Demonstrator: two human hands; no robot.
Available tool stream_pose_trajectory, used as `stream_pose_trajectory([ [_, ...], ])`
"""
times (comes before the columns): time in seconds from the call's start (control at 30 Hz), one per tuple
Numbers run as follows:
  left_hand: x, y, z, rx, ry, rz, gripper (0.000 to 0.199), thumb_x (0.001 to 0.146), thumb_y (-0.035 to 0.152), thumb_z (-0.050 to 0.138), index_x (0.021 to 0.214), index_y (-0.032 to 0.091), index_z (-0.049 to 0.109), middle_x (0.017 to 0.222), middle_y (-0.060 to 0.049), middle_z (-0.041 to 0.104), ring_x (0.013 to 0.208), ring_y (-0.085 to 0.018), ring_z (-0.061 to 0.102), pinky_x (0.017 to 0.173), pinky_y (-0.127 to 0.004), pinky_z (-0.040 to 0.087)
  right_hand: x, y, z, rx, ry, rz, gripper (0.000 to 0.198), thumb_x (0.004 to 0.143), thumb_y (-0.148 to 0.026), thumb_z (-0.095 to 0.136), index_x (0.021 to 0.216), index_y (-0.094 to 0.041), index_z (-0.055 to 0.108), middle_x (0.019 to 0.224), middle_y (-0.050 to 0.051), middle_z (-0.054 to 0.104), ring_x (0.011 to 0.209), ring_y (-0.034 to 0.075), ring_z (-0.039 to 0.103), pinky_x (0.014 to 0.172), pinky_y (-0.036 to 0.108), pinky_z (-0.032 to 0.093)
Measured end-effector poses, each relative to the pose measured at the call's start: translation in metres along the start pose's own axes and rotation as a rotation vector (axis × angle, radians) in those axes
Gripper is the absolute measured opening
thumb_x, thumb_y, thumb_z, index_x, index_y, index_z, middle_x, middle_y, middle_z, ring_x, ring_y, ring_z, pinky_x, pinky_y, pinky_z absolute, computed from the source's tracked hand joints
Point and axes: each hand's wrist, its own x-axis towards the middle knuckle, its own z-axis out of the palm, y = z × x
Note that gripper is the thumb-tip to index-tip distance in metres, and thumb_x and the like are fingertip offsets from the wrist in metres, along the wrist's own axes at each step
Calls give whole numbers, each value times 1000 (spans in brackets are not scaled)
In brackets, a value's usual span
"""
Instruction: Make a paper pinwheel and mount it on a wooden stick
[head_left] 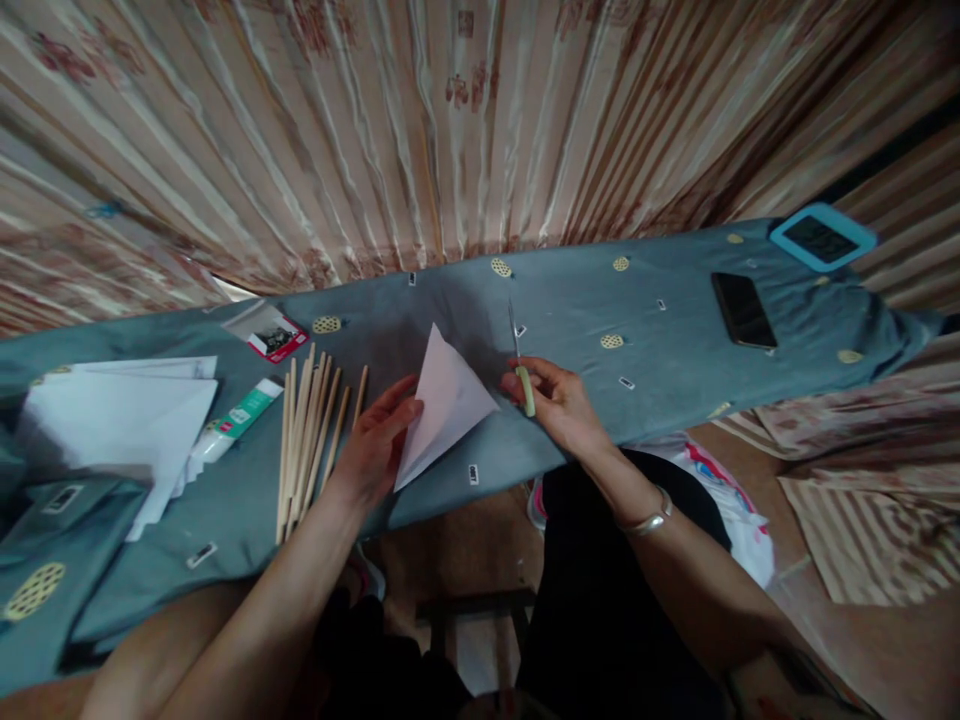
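A white sheet of paper folded into a triangle [442,405] is held up over the cloth, its point upward. My left hand [379,435] grips its left edge between thumb and fingers. To the right of the paper, my right hand [551,400] is closed on a pair of scissors [527,388] with pale yellow-green handles. The scissor blades point away from me and look closed. They stand apart from the paper. Just left of my left hand lie several thin wooden sticks [304,430], side by side.
A green and white tube [244,415], a small red-edged packet [277,338] and a stack of white paper [120,410] lie at left. At right are a black phone [742,308] and a blue-framed device [823,238]. A patterned grey-blue cloth [555,290] covers the surface; a curtain [420,130] hangs behind.
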Motion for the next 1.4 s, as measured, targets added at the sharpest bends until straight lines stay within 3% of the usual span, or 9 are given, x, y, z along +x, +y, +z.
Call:
stream_pose_trajectory([
  [0.13,-7,4,2,-68,-123,-62,64,62,67,76,105,20,71,102,-11,76,102,-34,70,78,-40,59,-1,-4,4,105,-1,74,59,68,-66,73,102,-19,68,68,-1,66,60,13,58,56,26,45],
  [0.23,-13,7,2,-66,-127,-48,73,54,79,73,99,21,73,98,-11,77,105,-36,69,82,-42,59,-1,-6,5,111,-8,82,59,66,-67,74,99,-19,68,65,-2,63,61,14,58,57,27,46],
  [0.3,-15,5,0,-54,-76,-7,71,51,74,79,99,22,72,95,-9,77,104,-35,70,83,-41,59,-2,-6,5,111,2,79,59,66,-68,75,98,-18,69,65,-1,63,61,14,58,58,27,47],
  [0.47,-12,-8,-5,66,99,73,49,51,36,90,92,16,71,90,-8,76,96,-30,71,82,-37,57,-5,-11,7,126,-12,79,60,65,-68,75,98,-19,69,65,-1,64,63,15,61,60,28,49],
  [0.7,-2,-7,-7,85,226,332,37,63,39,82,89,15,70,93,-6,75,92,-23,70,83,-31,53,-16,-18,22,225,-173,91,58,70,-71,70,98,-20,68,72,2,69,64,14,62,57,26,49],
  [0.8,4,2,-9,90,236,457,32,61,32,82,86,16,70,90,-4,75,87,-21,69,82,-31,52,-26,-20,29,231,-314,133,58,71,-69,71,102,-19,68,74,2,68,65,14,60,57,25,47],
  [1.03,17,12,-15,35,219,561,28,61,24,80,85,16,70,83,-3,73,72,-17,66,70,-28,52,-49,-30,47,42,-646,179,57,73,-62,73,108,-17,68,78,2,64,68,13,58,63,26,47],
  [1.23,16,16,-16,85,186,653,23,67,23,77,87,17,68,89,-4,74,78,-19,68,77,-31,52,-55,-24,64,1,-654,183,50,77,-57,71,109,-18,67,75,-1,64,63,11,57,60,25,46],
  [1.4,15,14,-14,78,186,682,25,65,23,79,87,16,68,89,-4,74,83,-20,68,82,-33,52,-50,-18,71,138,-602,252,50,78,-61,69,105,-19,65,74,2,67,64,13,62,54,22,45],
])
